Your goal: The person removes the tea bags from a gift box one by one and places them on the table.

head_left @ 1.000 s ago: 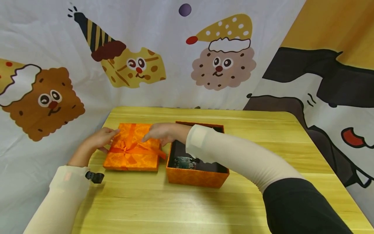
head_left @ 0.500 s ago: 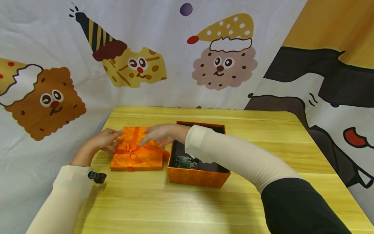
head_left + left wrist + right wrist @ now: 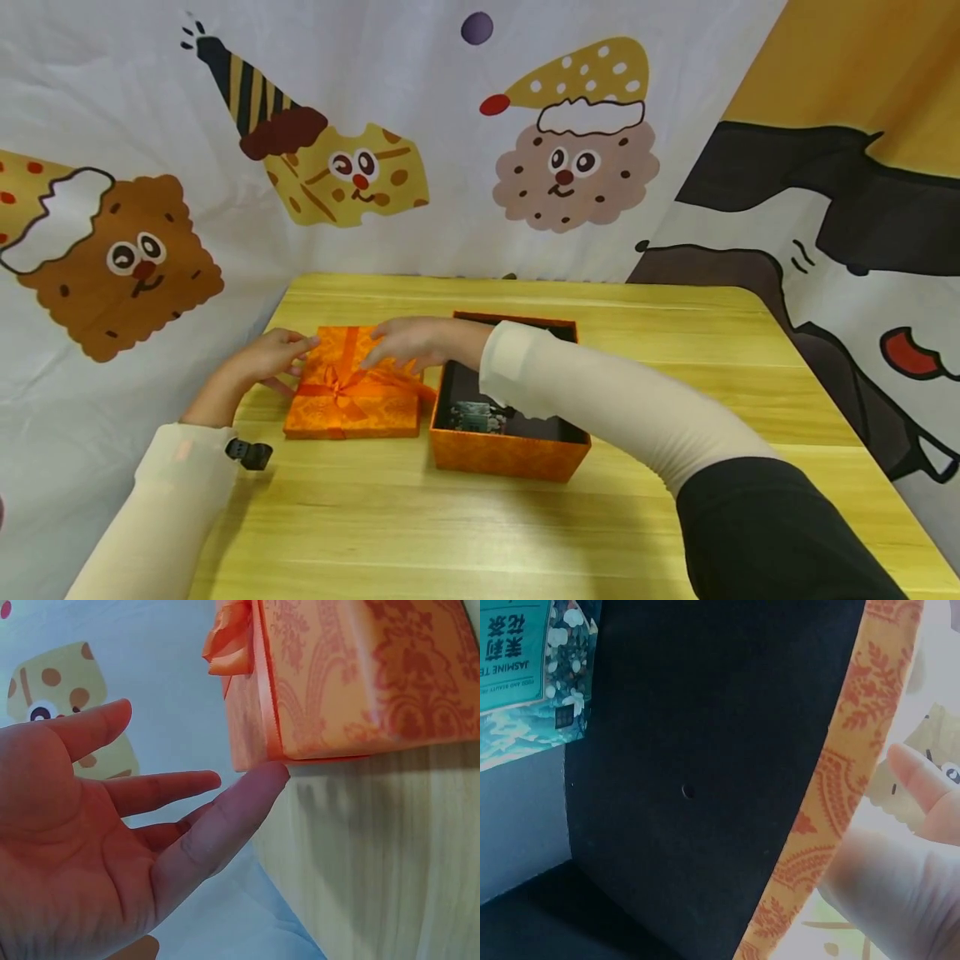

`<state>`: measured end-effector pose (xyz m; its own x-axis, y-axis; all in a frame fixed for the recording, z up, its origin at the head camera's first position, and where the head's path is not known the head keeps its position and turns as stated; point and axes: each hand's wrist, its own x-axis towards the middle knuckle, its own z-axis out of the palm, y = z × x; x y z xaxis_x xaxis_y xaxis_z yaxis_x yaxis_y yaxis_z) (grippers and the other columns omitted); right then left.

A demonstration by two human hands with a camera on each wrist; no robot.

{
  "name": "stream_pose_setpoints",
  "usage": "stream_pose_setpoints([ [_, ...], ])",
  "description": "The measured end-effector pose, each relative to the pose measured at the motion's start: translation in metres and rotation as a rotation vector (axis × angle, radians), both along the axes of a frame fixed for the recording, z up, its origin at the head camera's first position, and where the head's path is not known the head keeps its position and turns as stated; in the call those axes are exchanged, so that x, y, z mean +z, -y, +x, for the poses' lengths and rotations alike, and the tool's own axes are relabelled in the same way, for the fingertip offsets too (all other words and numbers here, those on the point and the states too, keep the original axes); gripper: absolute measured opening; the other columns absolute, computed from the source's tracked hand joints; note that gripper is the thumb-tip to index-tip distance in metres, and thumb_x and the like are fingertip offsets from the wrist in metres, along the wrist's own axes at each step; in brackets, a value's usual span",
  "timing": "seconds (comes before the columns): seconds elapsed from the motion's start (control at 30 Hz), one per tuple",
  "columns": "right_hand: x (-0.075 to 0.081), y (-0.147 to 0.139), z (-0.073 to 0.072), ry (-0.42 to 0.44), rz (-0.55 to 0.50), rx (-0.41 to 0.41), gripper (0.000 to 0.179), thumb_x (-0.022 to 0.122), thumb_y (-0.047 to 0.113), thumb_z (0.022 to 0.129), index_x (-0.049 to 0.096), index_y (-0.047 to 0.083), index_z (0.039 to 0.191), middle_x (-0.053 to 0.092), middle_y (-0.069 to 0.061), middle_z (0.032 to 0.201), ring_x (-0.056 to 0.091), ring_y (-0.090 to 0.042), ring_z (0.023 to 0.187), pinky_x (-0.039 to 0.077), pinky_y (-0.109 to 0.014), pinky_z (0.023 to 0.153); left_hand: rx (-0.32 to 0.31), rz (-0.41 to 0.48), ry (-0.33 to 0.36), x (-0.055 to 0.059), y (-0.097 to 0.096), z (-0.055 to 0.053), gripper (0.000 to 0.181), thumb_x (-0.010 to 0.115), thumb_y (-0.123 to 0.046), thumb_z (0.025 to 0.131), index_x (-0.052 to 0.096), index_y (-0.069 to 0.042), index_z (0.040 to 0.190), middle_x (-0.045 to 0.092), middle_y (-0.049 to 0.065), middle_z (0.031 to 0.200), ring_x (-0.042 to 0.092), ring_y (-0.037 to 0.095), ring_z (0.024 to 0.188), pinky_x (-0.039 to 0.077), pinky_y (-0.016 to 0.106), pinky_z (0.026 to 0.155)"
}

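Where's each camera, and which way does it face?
Head: head-worn, forward and down at the table; left hand, right hand, sleeved arms show.
Left wrist: worn there, facing the ribboned lid; left hand shows.
Right wrist: worn there, facing into the open box; right hand partly shows.
Shared: head and right wrist see the teal packet.

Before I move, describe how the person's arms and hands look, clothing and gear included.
The left hand and right hand are gloveless. The left sleeve and right sleeve are plain cream; the right one meets a black upper sleeve. A small black device juts out at the left cuff.
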<state>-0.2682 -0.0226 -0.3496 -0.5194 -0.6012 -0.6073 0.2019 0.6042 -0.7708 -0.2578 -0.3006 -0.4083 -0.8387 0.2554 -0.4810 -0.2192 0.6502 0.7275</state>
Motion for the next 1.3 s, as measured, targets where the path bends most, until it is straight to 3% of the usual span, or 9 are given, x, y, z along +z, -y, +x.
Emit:
stream_pose_setpoints([
  [0.27, 0.006, -0.006, 0.000, -0.009, -0.023, -0.008, 0.073, 0.069, 0.025, 0.099, 0.032, 0.017, 0.162, 0.032, -0.007, 0.166, 0.037, -0.037, 0.149, 0.031, -0.054, 0.121, 0.003, 0.006, -0.020, 0.004, -0.001, 0.000, 0.085, 0.040, -0.048, 0.109, 0.014, 0.018, 0.156, 0.021, 0.041, 0.155, 0.048, 0.053, 0.127, 0.063, 0.050, 0.080],
  [0.67, 0.014, -0.016, 0.003, -0.038, -0.052, 0.008, 0.068, 0.070, 0.025, 0.099, 0.039, 0.017, 0.159, 0.036, -0.009, 0.164, 0.038, -0.036, 0.148, 0.034, -0.054, 0.120, 0.006, 0.004, -0.037, 0.015, -0.011, 0.001, 0.087, 0.039, -0.052, 0.108, 0.009, 0.013, 0.159, 0.017, 0.040, 0.159, 0.042, 0.056, 0.135, 0.062, 0.051, 0.081],
  [1.1, 0.029, -0.032, 0.001, -0.074, -0.069, -0.006, 0.068, 0.071, 0.028, 0.098, 0.040, 0.022, 0.158, 0.058, -0.003, 0.147, 0.048, -0.028, 0.142, 0.043, -0.045, 0.115, -0.003, -0.025, -0.104, 0.028, -0.027, 0.002, 0.086, 0.042, -0.055, 0.106, 0.017, 0.007, 0.161, 0.023, 0.039, 0.158, 0.042, 0.055, 0.136, 0.062, 0.049, 0.081],
  [1.3, 0.036, -0.042, 0.000, -0.073, -0.116, -0.027, 0.069, 0.071, 0.026, 0.098, 0.039, 0.022, 0.159, 0.054, -0.007, 0.151, 0.047, -0.032, 0.143, 0.039, -0.049, 0.118, -0.030, -0.043, -0.153, 0.037, -0.038, 0.002, 0.087, 0.044, -0.058, 0.105, 0.022, 0.006, 0.160, 0.023, 0.039, 0.158, 0.046, 0.055, 0.133, 0.062, 0.049, 0.080],
])
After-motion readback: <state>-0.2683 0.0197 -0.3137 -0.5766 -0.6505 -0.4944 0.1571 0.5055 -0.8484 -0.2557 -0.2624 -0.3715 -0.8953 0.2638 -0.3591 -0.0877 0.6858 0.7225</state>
